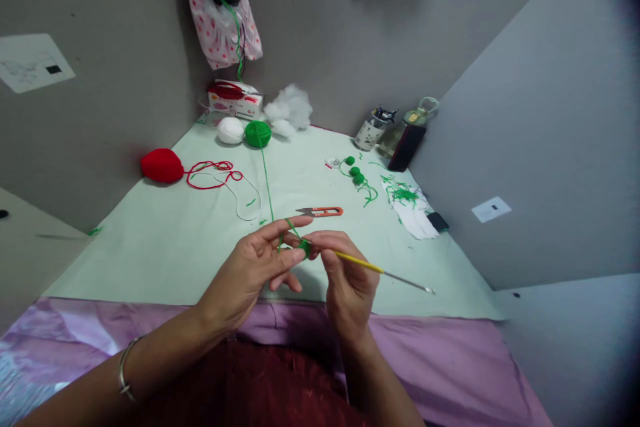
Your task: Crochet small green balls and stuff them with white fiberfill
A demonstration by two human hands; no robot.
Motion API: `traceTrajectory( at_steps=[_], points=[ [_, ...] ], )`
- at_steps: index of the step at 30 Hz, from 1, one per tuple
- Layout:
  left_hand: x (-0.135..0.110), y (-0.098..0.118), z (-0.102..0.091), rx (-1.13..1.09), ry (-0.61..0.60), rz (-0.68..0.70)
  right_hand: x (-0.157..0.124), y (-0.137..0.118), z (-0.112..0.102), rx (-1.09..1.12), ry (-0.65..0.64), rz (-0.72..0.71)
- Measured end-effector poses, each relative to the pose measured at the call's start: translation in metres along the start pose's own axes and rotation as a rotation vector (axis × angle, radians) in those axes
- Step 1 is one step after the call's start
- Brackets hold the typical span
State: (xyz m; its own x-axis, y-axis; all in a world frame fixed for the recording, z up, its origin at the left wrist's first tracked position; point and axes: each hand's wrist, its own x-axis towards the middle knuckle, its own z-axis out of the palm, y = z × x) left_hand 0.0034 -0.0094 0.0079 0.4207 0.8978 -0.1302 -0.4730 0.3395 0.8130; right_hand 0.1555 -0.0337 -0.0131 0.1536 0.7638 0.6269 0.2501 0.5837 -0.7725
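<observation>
My left hand [265, 257] pinches a small green crochet piece [305, 249] between thumb and fingers. Green yarn runs over its raised index finger and back to the green yarn ball [258, 134]. In my right hand [350, 273] is a crochet hook [360, 261] with a yellow handle, held like a pencil. Its near tip meets the green piece, partly hidden by the fingers, while the bare metal end points right. Just beyond my hands lie orange thread snips [321, 211] on the pale table cover [220, 247].
Red yarn [163, 166] and a white yarn ball [231, 131] sit left. White stuffing [289, 110] and a tissue box [237, 100] are behind. Small green balls [355, 172], green scraps [403, 194], a phone [407, 147] and a pen holder [371, 130] stand or lie right.
</observation>
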Motion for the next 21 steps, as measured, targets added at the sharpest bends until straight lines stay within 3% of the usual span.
traceTrajectory(
  at_steps=[3, 5, 7, 9, 12, 16, 21],
  points=[
    [0.001, -0.003, 0.002, 0.018, 0.037, 0.037, -0.007, 0.003, 0.0, -0.19, -0.006, -0.166],
    [0.003, -0.002, 0.001, -0.034, 0.004, -0.022, -0.011, 0.005, -0.002, -0.323, -0.02, -0.301],
    [0.005, 0.0, -0.003, -0.108, -0.041, -0.118, -0.01, 0.005, -0.005, -0.335, -0.018, -0.323],
    [0.008, 0.002, -0.007, -0.157, -0.043, -0.169, -0.006, 0.005, -0.007, -0.186, 0.04, -0.189],
    [0.008, 0.004, -0.009, -0.141, -0.004, -0.119, 0.001, 0.005, -0.006, 0.108, 0.11, 0.06],
    [0.004, 0.002, -0.005, -0.001, -0.047, -0.061, 0.003, 0.007, -0.002, 0.164, 0.026, 0.117],
    [0.003, 0.002, -0.006, 0.092, -0.053, -0.024, 0.003, 0.009, -0.004, 0.245, 0.053, 0.222]
  ],
)
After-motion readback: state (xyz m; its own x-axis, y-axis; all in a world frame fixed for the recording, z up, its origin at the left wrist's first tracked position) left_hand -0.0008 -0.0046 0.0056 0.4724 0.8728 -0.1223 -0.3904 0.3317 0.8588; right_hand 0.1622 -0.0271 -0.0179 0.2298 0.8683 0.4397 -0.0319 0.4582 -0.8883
